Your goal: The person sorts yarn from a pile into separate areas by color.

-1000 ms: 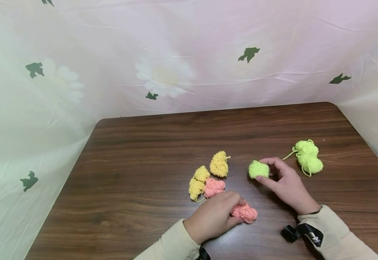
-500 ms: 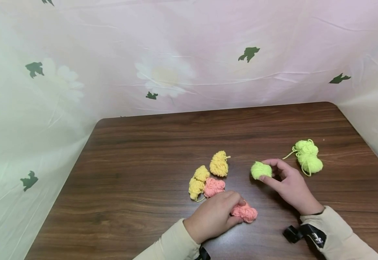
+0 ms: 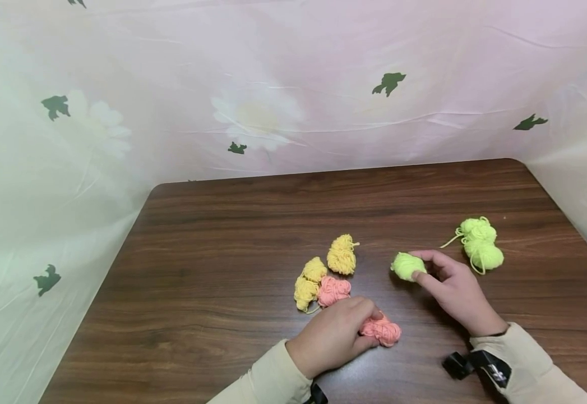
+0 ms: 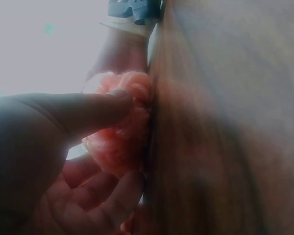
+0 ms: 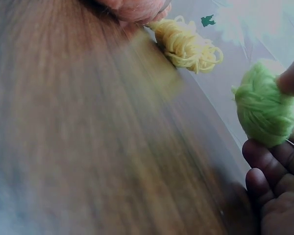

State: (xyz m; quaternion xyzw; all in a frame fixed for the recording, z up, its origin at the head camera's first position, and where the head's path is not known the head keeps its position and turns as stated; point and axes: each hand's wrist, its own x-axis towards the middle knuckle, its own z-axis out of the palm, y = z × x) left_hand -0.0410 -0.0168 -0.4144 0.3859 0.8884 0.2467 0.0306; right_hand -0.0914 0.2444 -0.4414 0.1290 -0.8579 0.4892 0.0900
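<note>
Two pink bundles of yarn lie on the bench [image 3: 197, 252]: the left hand [image 3: 333, 336] grips the near pink bundle [image 3: 386, 331] between thumb and fingers, parted only by the yarn, and the far pink bundle [image 3: 333, 290] sits beside two yellow lumps [image 3: 305, 292]. One more yellow bundle [image 3: 342, 257] lies just beyond. The right hand [image 3: 457, 289] pinches one green ball [image 3: 406, 266] just above the bench, fingers part-curled; near it lies one two-lobed green clump [image 3: 484, 253], whether one ball or two I cannot tell
</note>
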